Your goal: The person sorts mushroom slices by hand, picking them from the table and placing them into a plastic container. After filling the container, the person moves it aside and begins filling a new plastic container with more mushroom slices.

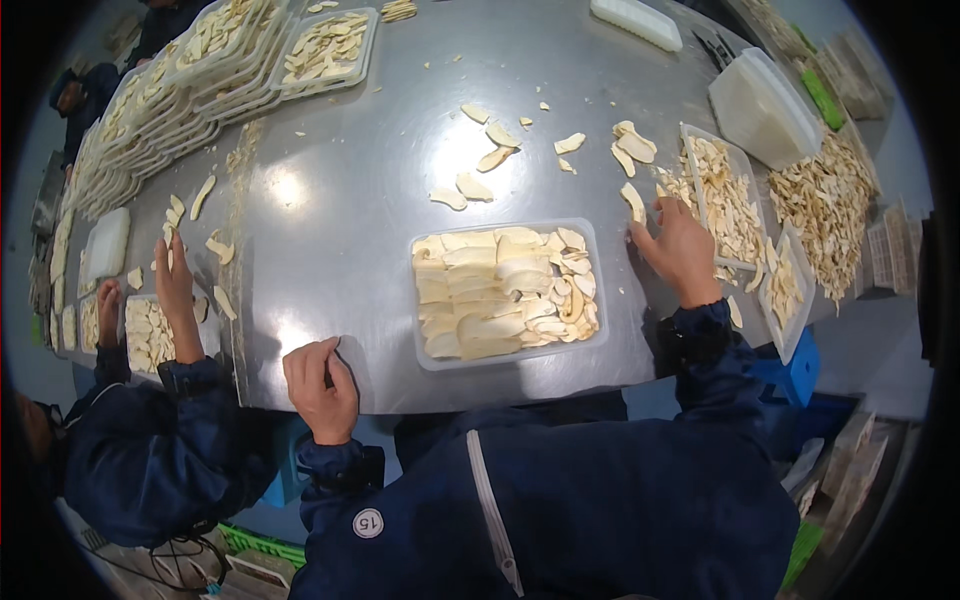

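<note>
A clear plastic tray (424,357) lies before me on the steel table. Pale dried mushroom slices (478,290) fill it, with long pieces overlapping in rows on the left and middle and smaller curled ones along the right side. My left hand (322,390) rests at the table's near edge, left of the tray; its fingers are curled in, and nothing shows in them. Right of the tray, my right hand (685,255) reaches over the table, thumb and fingers apart. A loose mushroom slice (632,203) lies at its fingertips; whether they touch is hard to tell.
Loose slices (475,187) are scattered beyond the tray. At right stand a tray of small pieces (725,190), a tilted tray (785,290), a mushroom heap (825,195) and stacked empty trays (765,108). Filled trays (215,70) pile up far left. A co-worker's hands (175,290) work at left.
</note>
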A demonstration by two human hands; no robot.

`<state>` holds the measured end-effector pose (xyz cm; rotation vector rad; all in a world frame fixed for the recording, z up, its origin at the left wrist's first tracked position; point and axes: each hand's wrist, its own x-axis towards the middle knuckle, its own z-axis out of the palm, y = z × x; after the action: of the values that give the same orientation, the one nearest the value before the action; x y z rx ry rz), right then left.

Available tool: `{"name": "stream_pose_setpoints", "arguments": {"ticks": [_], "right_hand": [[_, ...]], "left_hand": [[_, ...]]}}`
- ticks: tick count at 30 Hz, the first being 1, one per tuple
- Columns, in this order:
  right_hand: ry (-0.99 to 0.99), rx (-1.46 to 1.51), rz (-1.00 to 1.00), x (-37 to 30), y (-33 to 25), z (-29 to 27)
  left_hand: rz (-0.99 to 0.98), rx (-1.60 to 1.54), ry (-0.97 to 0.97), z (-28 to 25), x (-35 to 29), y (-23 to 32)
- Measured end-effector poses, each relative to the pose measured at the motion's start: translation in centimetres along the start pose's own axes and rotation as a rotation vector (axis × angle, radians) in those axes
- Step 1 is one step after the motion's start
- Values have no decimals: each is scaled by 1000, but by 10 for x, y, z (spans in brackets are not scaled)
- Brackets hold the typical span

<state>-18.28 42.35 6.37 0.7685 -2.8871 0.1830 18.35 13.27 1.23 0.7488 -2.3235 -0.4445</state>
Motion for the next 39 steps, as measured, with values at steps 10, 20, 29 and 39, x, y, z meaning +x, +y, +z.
{"name": "stream_pose_setpoints", "arguments": {"ticks": [10,20,29,39], "right_hand": [[-53,-52,19,8,2,14],[-21,39,-7,-6,-13,-17],[122,252,-167,-52,-62,-32],[-52,533,-293,-25,-38,-25]], "left_hand": [[14,4,5,0,-2,-1],[3,5,-6,-2,-1,2],[9,-5,21,3,-1,2],[2,2,23,-1,-3,0]]}}
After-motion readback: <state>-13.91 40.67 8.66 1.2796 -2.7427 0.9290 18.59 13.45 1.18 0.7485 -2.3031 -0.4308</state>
